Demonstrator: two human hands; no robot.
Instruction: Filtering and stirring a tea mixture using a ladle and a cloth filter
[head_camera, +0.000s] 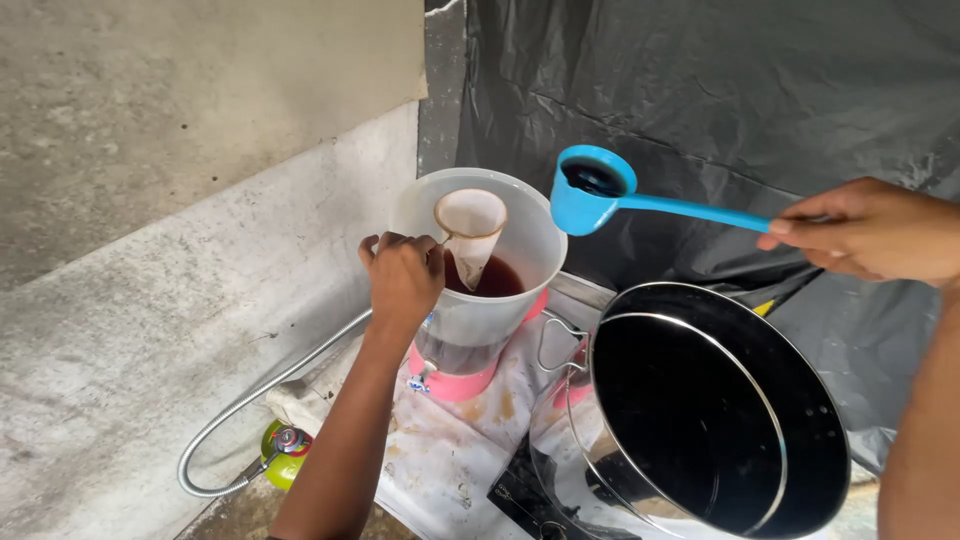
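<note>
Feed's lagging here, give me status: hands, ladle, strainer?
Left hand grips cloth strainer over dispenser. Right hand holds blue ladle, full, beside it. Path clear.

The ladle (592, 200) is glossy blue plastic, the strainer (470, 225) a soft, stained cloth bag, the dispenser (480, 275) cloudy translucent plastic on a pink base. The big pot (715, 410) is polished, shiny metal; the wall (150, 180) is rough matt concrete, the sheet (720, 90) behind crinkled black plastic

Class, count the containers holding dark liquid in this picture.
3: the blue ladle in the right hand, the dispenser under the cloth strainer, and the steel pot.
</note>
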